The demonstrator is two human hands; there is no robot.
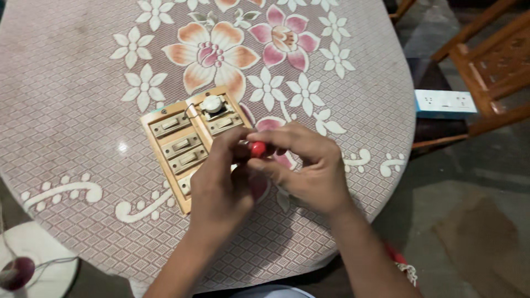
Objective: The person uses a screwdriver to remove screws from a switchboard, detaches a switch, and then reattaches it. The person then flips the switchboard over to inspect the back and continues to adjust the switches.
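Note:
A wooden switch board [178,140] with several beige rocker switches and a round white dial lies on the table, tilted. My left hand [218,185] rests over the board's lower right part, its fingers curled beside a small tool with a red handle [257,149]. My right hand [301,165] grips that red-handled tool from the right, fingers closed around it. The tool's tip is hidden between the two hands. Both hands meet just right of the board.
A round table [72,99] wears a pink-and-white flowered cloth. A white and blue power strip [445,102] lies on the floor at right, beside wooden furniture [488,66]. A white object with a dark red ball [19,270] sits at lower left.

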